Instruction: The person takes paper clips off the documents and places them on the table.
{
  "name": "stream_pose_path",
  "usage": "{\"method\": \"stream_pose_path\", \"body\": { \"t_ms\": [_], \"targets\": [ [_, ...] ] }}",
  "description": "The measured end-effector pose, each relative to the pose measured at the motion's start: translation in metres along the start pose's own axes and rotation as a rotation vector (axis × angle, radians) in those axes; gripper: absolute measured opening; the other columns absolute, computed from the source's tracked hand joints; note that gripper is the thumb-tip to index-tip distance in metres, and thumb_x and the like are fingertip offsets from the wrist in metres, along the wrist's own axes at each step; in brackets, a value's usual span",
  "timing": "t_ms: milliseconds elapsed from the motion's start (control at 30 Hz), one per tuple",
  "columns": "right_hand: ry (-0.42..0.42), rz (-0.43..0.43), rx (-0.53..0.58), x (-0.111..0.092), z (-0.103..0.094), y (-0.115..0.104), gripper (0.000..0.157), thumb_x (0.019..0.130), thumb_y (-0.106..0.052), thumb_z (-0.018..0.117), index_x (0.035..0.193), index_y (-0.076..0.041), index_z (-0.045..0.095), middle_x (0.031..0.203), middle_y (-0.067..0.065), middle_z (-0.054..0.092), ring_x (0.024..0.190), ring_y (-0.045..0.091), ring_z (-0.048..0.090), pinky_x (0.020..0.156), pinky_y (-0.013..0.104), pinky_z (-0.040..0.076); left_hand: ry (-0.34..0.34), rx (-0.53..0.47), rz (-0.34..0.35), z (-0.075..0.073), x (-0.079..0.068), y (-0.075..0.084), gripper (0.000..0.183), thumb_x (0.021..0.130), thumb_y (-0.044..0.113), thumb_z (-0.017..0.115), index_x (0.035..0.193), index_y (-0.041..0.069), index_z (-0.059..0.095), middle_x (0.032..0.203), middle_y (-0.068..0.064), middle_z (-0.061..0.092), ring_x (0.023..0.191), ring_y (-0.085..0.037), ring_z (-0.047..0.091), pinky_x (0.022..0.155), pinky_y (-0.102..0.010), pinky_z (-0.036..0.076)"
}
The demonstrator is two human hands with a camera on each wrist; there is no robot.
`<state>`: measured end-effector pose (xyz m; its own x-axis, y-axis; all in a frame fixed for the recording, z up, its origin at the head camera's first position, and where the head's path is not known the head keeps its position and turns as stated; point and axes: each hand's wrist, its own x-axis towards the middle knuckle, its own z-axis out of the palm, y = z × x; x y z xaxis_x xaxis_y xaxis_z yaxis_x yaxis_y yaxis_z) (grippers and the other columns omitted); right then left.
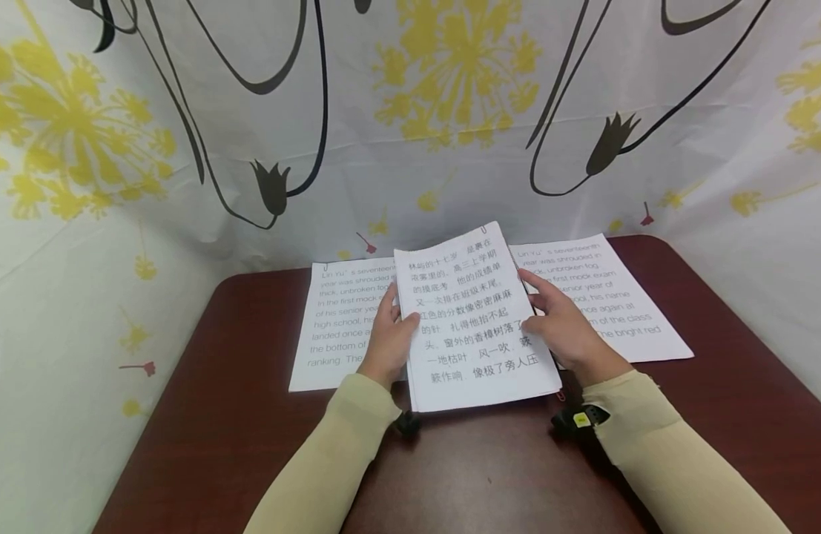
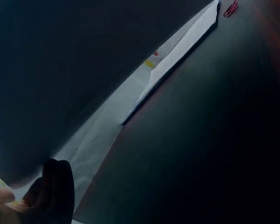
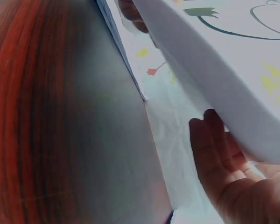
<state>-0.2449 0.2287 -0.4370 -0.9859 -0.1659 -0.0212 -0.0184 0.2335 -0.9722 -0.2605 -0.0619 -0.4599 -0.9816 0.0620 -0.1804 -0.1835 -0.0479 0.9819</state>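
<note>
Above the bench [image 1: 490, 475], the Chinese-printed stack [image 1: 477, 326] is held tilted between left hand [image 1: 388, 337] and right hand [image 1: 570, 330], fingers clamped on its opposite side edges. Even, light pressure from both sides should stop it bowing or slipping.

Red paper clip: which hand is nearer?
Right. The right hand is just above the red paper clip in the head view; the left hand is across the paper stack, farther off.
</note>
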Motion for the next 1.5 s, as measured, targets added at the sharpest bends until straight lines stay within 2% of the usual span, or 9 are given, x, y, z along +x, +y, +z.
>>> {"method": "stream_pose_path", "body": {
  "t_ms": [233,467,633,767,1067,1300,1500],
  "targets": [
    [0.017,-0.034,0.020,-0.003,0.003,-0.004,0.092,0.094,0.013,0.046,0.171,-0.030,0.017,0.141,0.028,0.050,0.097,0.031,0.076,0.075,0.046,0.066,-0.041,-0.048,0.080,-0.002,-0.001,-0.001,0.085,0.108,0.012,0.051,0.166,0.051,0.003,0.147,0.005,0.056,0.108,-0.022,0.075,0.089,-0.038,0.062],
    [-0.024,-0.097,0.057,-0.002,0.003,-0.002,0.093,0.092,0.016,0.046,0.171,-0.022,0.014,0.140,0.029,0.051,0.097,0.026,0.076,0.076,0.043,0.066,-0.032,-0.043,0.112,-0.004,-0.003,0.003,0.087,0.108,0.010,0.049,0.164,0.055,0.000,0.153,0.009,0.054,0.110,-0.021,0.074,0.093,-0.037,0.061],
    [-0.056,-0.148,0.089,-0.002,0.003,0.000,0.092,0.092,0.019,0.045,0.170,-0.018,0.013,0.138,0.029,0.052,0.096,0.025,0.077,0.074,0.043,0.066,-0.024,-0.012,0.132,-0.007,-0.004,0.009,0.087,0.108,0.011,0.049,0.163,0.057,-0.001,0.146,0.006,0.059,0.106,-0.022,0.076,0.088,-0.038,0.063],
    [-0.072,-0.175,0.107,-0.002,0.003,0.001,0.092,0.091,0.020,0.044,0.170,-0.017,0.014,0.134,0.028,0.054,0.095,0.024,0.077,0.074,0.042,0.066,-0.032,-0.034,0.140,-0.009,-0.004,0.013,0.087,0.108,0.010,0.049,0.162,0.059,0.001,0.141,0.005,0.062,0.106,-0.024,0.077,0.086,-0.040,0.064],
    [-0.105,-0.195,0.110,-0.003,0.004,-0.002,0.094,0.089,0.022,0.047,0.169,-0.017,0.015,0.131,0.022,0.056,0.095,0.023,0.077,0.075,0.039,0.066,-0.016,-0.042,0.200,-0.016,-0.004,0.023,0.087,0.108,0.008,0.048,0.160,0.062,0.004,0.141,0.007,0.063,0.105,-0.024,0.077,0.085,-0.041,0.064],
    [-0.138,-0.203,0.108,-0.003,0.005,-0.002,0.097,0.088,0.024,0.048,0.169,-0.015,0.011,0.129,0.025,0.057,0.095,0.023,0.075,0.076,0.039,0.066,-0.008,-0.081,0.213,-0.019,-0.006,0.027,0.087,0.108,0.005,0.045,0.159,0.064,0.008,0.140,0.009,0.065,0.107,-0.025,0.077,0.087,-0.042,0.064],
    [-0.149,-0.183,0.094,-0.004,0.004,-0.005,0.099,0.090,0.021,0.050,0.169,-0.024,0.011,0.131,0.027,0.056,0.097,0.026,0.076,0.076,0.042,0.066,-0.001,-0.082,0.251,-0.019,-0.011,0.029,0.086,0.108,0.004,0.044,0.159,0.064,0.010,0.137,0.006,0.068,0.104,-0.027,0.078,0.083,-0.043,0.065]
  ]
}}
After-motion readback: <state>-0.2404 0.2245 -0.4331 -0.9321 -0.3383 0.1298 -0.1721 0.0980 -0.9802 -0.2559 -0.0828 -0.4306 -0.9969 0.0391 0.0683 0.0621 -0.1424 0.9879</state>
